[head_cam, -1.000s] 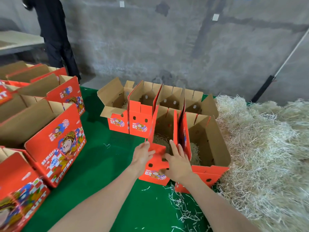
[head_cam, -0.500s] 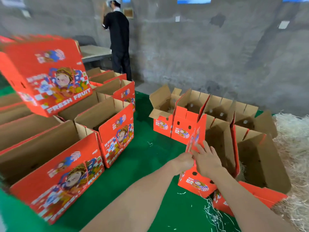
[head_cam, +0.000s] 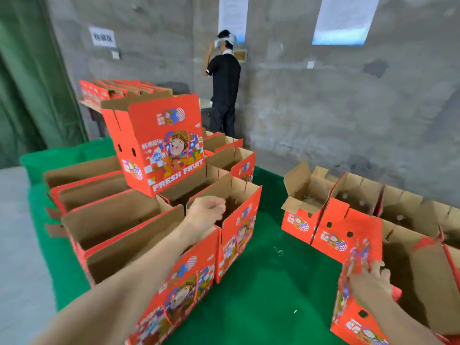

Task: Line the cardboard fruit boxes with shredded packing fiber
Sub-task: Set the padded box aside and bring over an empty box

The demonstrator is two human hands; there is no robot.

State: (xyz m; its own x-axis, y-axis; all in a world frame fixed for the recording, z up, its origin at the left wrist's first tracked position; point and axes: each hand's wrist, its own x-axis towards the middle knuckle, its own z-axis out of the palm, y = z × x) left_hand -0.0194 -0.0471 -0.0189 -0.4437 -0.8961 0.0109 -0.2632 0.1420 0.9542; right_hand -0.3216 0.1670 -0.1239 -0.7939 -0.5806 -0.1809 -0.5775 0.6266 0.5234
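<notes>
Several open red-and-brown fruit boxes (head_cam: 119, 220) stand in rows on the left of the green table (head_cam: 261, 295). My left hand (head_cam: 206, 211) hovers over the rim of one of them (head_cam: 239, 227), fingers curled, nothing seen in it. At the lower right my right hand (head_cam: 371, 282) lies with straight fingers against the raised red flap (head_cam: 358, 252) of a box (head_cam: 358, 322); the motion blurs it. Further boxes stand at the right, and a little shredded fiber (head_cam: 311, 199) shows inside one.
A closed red box (head_cam: 161, 145) sits tilted on top of the left rows. A person in black (head_cam: 224, 90) stands at the grey back wall beside another table with boxes (head_cam: 112, 92). The table's left edge meets grey floor (head_cam: 15, 245). A stray fiber strand (head_cam: 278, 251) lies on the green.
My view has swung left, so the fiber pile has left the frame. My left hand let go of the flap and moved left over the empty boxes. My right hand stays at the flap.
</notes>
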